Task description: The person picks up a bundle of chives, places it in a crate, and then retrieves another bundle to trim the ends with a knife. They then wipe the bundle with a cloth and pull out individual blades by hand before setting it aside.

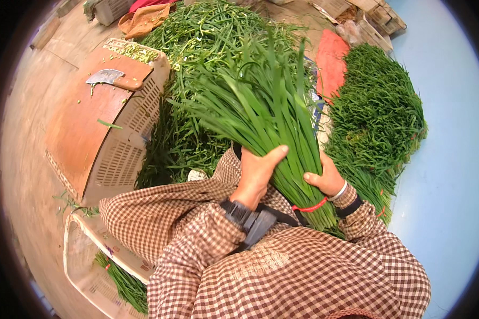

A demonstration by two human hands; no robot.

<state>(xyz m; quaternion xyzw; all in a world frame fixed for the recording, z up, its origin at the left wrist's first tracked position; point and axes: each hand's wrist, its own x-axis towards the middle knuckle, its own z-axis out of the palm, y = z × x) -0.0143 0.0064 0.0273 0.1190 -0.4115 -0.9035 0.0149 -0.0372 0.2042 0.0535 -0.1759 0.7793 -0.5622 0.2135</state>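
A large bunch of green garlic chives (271, 123) slants across my lap, its leaves fanned away from me and its cut stems near my body. My left hand (259, 169) grips it from the left, thumb over the leaves. On the bunch's right side, lower down, my right hand (327, 177) holds it with the thumb on the stems. A red tie (311, 206) circles the stems just below both hands. The fingers beneath the bunch are hidden.
At left, a curved knife (113, 78) lies on a brown board (88, 119) over a plastic crate (121, 159). Loose chives (219, 24) are heaped ahead. Bundled chives (375, 115) are piled right. A lower-left crate (74, 271) holds a tied bunch (123, 283).
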